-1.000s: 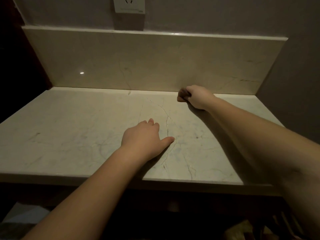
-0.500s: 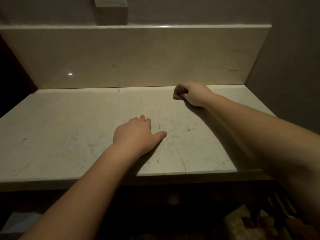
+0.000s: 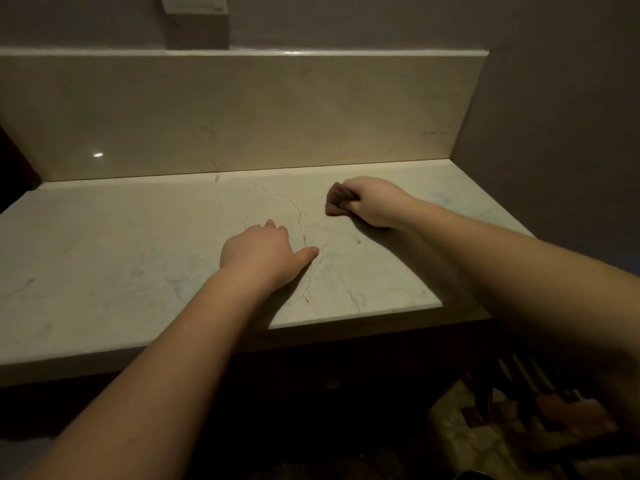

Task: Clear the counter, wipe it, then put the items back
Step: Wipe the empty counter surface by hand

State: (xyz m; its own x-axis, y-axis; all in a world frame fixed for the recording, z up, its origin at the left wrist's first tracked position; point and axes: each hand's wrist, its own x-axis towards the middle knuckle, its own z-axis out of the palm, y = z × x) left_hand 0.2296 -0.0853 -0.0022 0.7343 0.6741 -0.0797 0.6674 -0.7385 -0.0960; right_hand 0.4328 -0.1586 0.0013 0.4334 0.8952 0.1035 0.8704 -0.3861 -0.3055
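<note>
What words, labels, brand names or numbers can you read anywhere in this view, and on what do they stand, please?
None can be read. The wall socket plate shows only a tiny dark mark, too small to read. The counter, the backsplash and the brown cloth carry no text.

I see a pale cream marble desk [image 3: 138, 258] with thin dark veins, and a small brown cloth [image 3: 337, 202].
</note>
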